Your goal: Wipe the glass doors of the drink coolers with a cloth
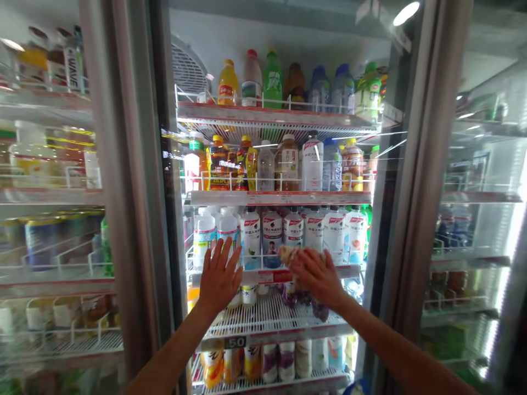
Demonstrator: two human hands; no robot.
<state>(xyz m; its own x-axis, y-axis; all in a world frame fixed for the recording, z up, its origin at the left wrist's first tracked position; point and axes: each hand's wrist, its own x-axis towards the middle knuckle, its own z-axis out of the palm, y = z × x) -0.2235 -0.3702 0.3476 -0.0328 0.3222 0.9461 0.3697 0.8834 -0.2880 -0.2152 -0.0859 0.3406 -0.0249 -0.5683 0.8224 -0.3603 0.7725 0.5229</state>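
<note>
Bare forearms (177,345) extend up from below the red-and-grey price rail (274,276), nearest my camera. I see the left hand (221,274) over the rail's left part, its fingers spread. Over the rail's right part, the right hand (319,274) covers a crumpled pale cloth (288,254); whether those fingers pinch it, I cannot tell. White-labelled bottles (272,236) stand above the rail.

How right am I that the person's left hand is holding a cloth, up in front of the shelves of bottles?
Not quite: it's the wrong hand. The head view shows the cloth in the right hand, while the left hand has its fingers spread. It is up in front of the shelves of bottles, as you said.
</note>
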